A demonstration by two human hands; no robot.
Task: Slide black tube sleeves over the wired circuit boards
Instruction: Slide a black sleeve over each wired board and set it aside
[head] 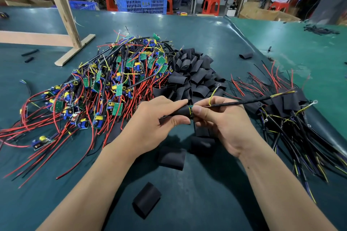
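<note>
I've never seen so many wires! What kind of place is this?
Most likely an electronics assembly workshop. A big pile of wired circuit boards lies on the green worktable beside a heap of black tube sleeves, and people sit on red stools at benches behind.

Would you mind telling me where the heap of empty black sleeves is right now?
In the head view, the heap of black sleeves lies mid-table just beyond both hands, between the pile of wired boards on its left and the sleeved assemblies on its right.

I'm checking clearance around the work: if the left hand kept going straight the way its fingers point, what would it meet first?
The left hand, gripping the black sleeve, points toward the right hand. Its fingertips would meet the right hand's fingertips at the circuit board almost immediately; they look nearly touching already.
</note>
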